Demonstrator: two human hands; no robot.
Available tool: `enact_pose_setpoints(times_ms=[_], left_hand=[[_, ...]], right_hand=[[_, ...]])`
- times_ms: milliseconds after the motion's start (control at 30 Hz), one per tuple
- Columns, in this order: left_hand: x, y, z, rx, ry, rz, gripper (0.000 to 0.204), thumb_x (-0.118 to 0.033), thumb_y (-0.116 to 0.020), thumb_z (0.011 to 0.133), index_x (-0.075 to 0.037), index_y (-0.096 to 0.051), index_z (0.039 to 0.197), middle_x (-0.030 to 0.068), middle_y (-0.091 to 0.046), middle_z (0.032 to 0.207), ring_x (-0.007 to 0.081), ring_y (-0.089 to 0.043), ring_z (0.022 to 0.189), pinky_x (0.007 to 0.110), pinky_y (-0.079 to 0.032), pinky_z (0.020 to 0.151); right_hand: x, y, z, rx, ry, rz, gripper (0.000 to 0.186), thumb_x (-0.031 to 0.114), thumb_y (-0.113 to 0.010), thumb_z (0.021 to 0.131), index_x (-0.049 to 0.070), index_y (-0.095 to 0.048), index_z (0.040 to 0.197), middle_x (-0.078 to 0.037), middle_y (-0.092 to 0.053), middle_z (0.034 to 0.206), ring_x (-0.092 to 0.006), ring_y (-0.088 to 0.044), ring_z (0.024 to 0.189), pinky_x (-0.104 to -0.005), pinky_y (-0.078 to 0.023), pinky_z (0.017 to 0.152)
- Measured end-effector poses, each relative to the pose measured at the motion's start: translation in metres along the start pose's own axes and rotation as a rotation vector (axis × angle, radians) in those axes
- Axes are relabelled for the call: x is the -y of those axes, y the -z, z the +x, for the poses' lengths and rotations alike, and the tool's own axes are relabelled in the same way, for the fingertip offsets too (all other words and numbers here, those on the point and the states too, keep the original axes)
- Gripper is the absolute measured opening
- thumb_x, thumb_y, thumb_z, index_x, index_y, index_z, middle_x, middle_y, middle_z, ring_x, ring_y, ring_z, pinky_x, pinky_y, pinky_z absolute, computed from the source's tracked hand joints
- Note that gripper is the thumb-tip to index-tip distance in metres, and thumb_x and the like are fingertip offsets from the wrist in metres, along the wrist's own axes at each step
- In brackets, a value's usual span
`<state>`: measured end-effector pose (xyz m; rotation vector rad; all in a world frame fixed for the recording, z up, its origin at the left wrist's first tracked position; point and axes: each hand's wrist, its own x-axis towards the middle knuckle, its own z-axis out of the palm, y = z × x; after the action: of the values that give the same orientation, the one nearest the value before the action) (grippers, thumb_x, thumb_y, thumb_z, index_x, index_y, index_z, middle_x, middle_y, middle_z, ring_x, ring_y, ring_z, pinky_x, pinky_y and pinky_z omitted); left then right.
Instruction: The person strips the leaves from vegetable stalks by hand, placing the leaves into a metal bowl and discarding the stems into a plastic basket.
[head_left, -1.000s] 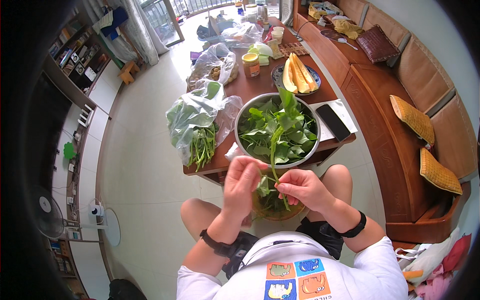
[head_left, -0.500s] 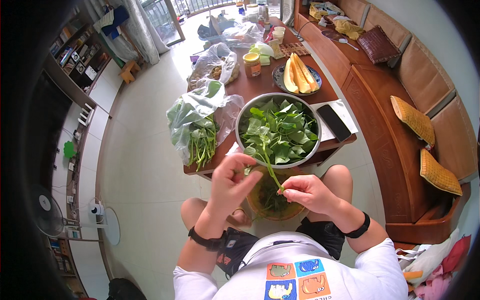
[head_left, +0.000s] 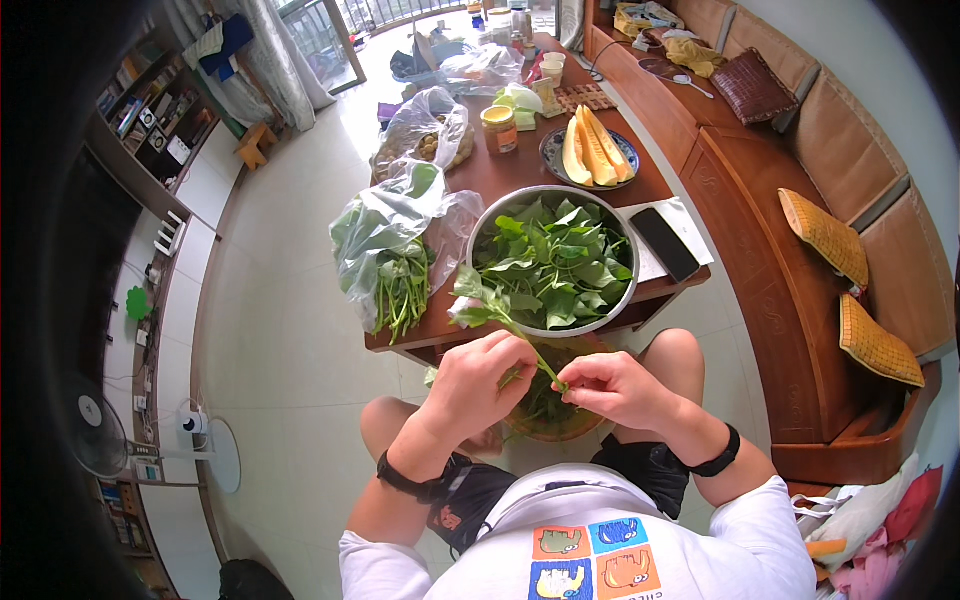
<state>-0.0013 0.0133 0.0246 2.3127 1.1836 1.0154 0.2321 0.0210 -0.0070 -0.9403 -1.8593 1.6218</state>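
My left hand (head_left: 478, 382) and my right hand (head_left: 612, 386) are together just in front of my knees, both pinching one leafy green stalk (head_left: 492, 308). Its leaves point up and to the left, over the table's near edge. Right behind the stalk stands a large metal bowl (head_left: 487, 219) full of picked green leaves (head_left: 556, 262). Below my hands, between my knees, sits a round brown basket (head_left: 548, 418) with green scraps in it.
On the wooden table (head_left: 508, 178), a plastic bag of green stems (head_left: 385, 262) lies left of the bowl; a black phone (head_left: 664, 244) on white paper lies right. Further back are a plate of melon slices (head_left: 590, 152), a jar (head_left: 499, 128) and more bags. A wooden bench with cushions (head_left: 826, 232) runs along the right.
The stalk stood upright over the bowl a second ago; it now leans to the left, and both hands have shifted slightly along it, closer together.
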Motion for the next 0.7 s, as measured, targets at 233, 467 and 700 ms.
enact_pose_setpoints(times_ms=[233, 467, 700], left_hand=[[0.000, 0.005, -0.002, 0.112, 0.111, -0.051, 0.011, -0.010, -0.070, 0.083, -0.006, -0.071, 0.093, 0.0105, -0.067, 0.083, 0.0264, -0.065, 0.068, 0.033, -0.052, 0.060], [0.004, -0.001, -0.006, 0.133, 0.172, -0.039, 0.011, -0.011, -0.070, 0.083, -0.004, -0.070, 0.091, 0.0112, -0.066, 0.083, 0.0247, -0.065, 0.070, 0.032, -0.052, 0.061], [0.009, -0.022, -0.012, -0.032, 0.335, -0.276, 0.008, -0.007, -0.070, 0.084, -0.001, -0.067, 0.089, 0.0038, -0.060, 0.081, 0.0133, -0.056, 0.067, 0.025, -0.044, 0.058]], right_hand=[[0.004, -0.003, 0.000, -0.109, 0.104, -0.253, 0.017, 0.005, -0.064, 0.083, 0.000, -0.065, 0.098, -0.010, -0.065, 0.081, -0.0186, -0.062, 0.068, -0.0310, -0.051, 0.064], [0.001, -0.007, 0.004, -0.207, 0.423, -0.597, 0.016, 0.003, -0.064, 0.077, 0.002, -0.064, 0.093, -0.014, -0.064, 0.081, -0.0327, -0.064, 0.075, -0.0383, -0.054, 0.068], [-0.001, -0.011, 0.006, -0.256, 0.455, -0.694, 0.014, 0.003, -0.065, 0.078, 0.001, -0.062, 0.092, -0.014, -0.062, 0.078, -0.0323, -0.063, 0.072, -0.0394, -0.053, 0.066]])
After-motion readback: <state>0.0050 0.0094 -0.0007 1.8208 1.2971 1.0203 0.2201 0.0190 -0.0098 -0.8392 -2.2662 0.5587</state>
